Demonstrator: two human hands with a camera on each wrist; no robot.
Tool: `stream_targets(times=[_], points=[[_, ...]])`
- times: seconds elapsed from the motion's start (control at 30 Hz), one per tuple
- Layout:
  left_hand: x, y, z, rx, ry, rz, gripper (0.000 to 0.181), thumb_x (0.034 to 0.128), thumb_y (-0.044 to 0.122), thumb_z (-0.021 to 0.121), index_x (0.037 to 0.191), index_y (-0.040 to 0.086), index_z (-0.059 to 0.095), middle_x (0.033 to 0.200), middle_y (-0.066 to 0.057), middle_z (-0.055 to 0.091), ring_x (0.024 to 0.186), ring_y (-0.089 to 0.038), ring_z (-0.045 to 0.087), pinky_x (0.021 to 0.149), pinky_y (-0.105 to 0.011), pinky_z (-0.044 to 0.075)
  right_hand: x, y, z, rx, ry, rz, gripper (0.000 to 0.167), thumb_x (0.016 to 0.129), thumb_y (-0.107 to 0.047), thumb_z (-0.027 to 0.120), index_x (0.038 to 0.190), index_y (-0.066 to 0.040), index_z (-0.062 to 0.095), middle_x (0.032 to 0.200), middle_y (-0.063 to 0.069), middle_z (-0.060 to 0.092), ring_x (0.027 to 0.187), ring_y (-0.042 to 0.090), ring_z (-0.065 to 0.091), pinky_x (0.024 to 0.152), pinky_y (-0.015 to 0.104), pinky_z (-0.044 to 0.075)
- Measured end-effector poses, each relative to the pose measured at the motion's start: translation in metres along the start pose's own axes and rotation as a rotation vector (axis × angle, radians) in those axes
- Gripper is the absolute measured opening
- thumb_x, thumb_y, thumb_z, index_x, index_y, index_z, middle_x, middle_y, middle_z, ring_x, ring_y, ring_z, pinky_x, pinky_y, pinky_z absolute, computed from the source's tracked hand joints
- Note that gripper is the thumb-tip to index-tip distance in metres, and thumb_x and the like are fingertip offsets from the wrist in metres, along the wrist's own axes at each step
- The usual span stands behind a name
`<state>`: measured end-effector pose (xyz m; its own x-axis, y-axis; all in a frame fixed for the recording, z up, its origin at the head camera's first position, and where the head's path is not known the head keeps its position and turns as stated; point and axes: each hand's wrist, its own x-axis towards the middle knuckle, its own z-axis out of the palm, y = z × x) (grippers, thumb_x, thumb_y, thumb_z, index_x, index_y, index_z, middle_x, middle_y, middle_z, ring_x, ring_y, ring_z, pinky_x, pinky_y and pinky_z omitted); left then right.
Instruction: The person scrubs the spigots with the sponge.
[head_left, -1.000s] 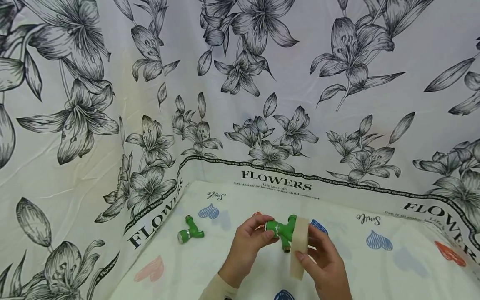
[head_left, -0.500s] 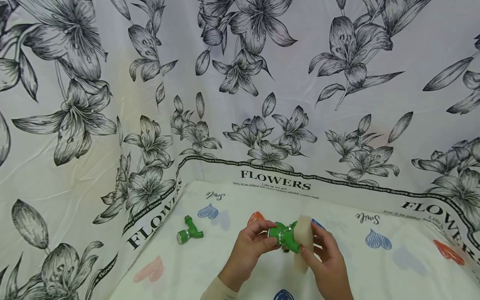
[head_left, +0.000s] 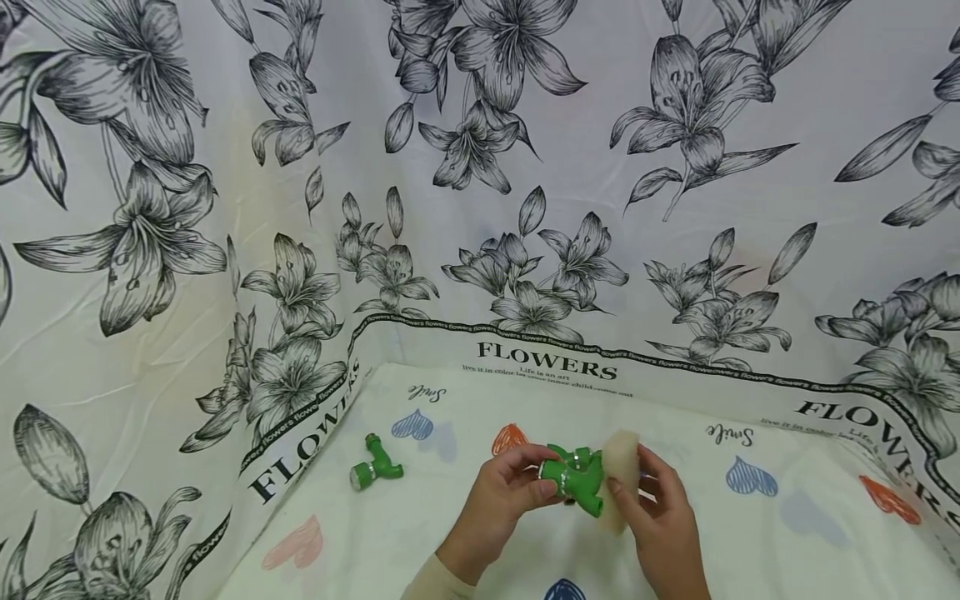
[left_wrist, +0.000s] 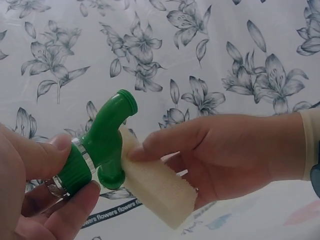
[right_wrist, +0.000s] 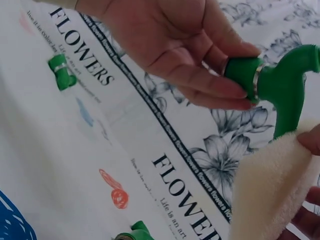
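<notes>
Between the thumb and fingers of my left hand [head_left: 491, 512] is the round banded end of a green tap-like fitting [head_left: 581, 483]. My right hand [head_left: 663, 521] grips a cream sponge [head_left: 621, 471], which touches the fitting's branch in the right wrist view. In the left wrist view, the fitting [left_wrist: 106, 135] has one spout angled upward and a shorter branch beside the sponge [left_wrist: 160, 192]. Behind the held fitting, a second green fitting [head_left: 557, 451] is partly hidden in the head view.
Another green fitting [head_left: 377, 462] lies on the left part of the white cloth [head_left: 420, 542], which is printed with hearts. A flower-patterned curtain [head_left: 555, 167] rises behind and at the left.
The held fitting has turned, its spout now pointing down and right in the head view. The sponge has shifted slightly right and changed its tilt, with the right hand still holding it.
</notes>
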<state>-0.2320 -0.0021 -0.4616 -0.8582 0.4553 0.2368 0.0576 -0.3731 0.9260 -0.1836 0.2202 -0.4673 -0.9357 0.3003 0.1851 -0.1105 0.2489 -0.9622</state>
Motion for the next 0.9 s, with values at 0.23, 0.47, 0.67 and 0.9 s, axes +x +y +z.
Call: stream_targets(times=[0.23,0.47,0.67,0.9], points=[[0.0,-0.004,-0.005,-0.015,0.066,0.012,0.042,0.1029,0.002,0.075,0.138,-0.014,0.058,0.138,-0.025,0.062,0.118,-0.027,0.071,0.1,-0.047,0.059,-0.012,-0.009,0.01,0.082,-0.077,-0.012,0.063,0.101,-0.012,0.081,0.158,-0.011,0.052,0.147,0.008,0.057,0.122,0.018,0.061,0.096,0.02,0.055],[-0.001,-0.003,-0.006,-0.038,0.077,0.02,0.045,0.1038,0.002,0.073,0.14,-0.017,0.054,0.141,-0.026,0.061,0.122,-0.027,0.07,0.101,-0.048,0.058,-0.02,-0.024,0.012,0.106,-0.088,-0.007,0.062,0.101,-0.011,0.081,0.156,-0.01,0.054,0.147,0.009,0.057,0.123,0.021,0.062,0.097,0.021,0.055],[-0.001,-0.003,-0.005,-0.047,0.052,0.032,0.051,0.1046,0.003,0.073,0.143,-0.019,0.049,0.141,-0.03,0.06,0.118,-0.024,0.071,0.102,-0.047,0.058,-0.024,-0.025,0.009,0.153,-0.088,-0.056,0.057,0.1,-0.006,0.08,0.153,-0.008,0.057,0.142,0.01,0.059,0.118,0.023,0.066,0.094,0.024,0.058],[0.001,-0.004,-0.004,-0.047,0.071,0.027,0.042,0.1046,0.004,0.073,0.141,-0.012,0.058,0.139,-0.027,0.061,0.119,-0.026,0.071,0.102,-0.046,0.058,-0.025,-0.024,0.006,0.189,-0.117,-0.06,0.055,0.101,-0.003,0.078,0.152,-0.008,0.058,0.142,0.012,0.059,0.118,0.024,0.066,0.094,0.027,0.059]])
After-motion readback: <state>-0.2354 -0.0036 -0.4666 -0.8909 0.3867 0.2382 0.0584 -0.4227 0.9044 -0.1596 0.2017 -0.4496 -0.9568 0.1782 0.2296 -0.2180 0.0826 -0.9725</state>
